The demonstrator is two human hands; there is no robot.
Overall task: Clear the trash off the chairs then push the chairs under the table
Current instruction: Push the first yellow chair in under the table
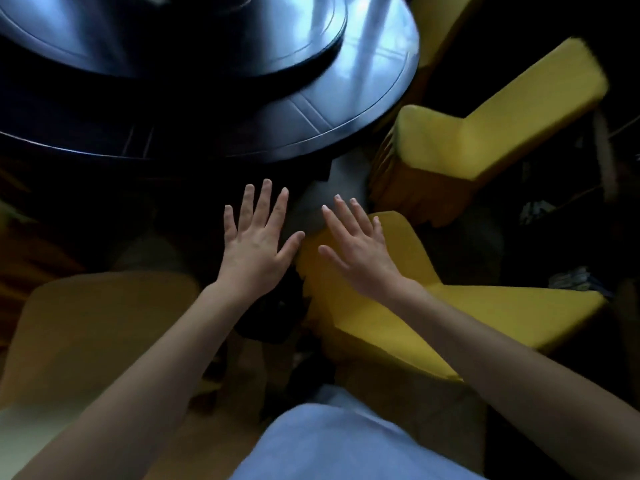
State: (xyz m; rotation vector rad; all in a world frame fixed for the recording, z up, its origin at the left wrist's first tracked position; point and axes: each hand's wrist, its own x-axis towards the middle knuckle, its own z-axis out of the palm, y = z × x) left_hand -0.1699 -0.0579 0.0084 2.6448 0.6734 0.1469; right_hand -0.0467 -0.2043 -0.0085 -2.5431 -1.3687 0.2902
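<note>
Both hands out flat, fingers spread wide, holding nothing. Left hand (pixel 254 244) hovers palm down over the dark gap below the round dark surface (pixel 339 123). Right hand (pixel 360 249) is over the seat of the near chair (pixel 374 323), at 4 o'clock from centre; whether it touches, I cannot tell. Far left, a dim chair (pixel 104 323) sits at 8 o'clock. A third chair (pixel 491 133) at 2 o'clock has its seat just beside the surface's rim. The seats in view look bare of trash.
</note>
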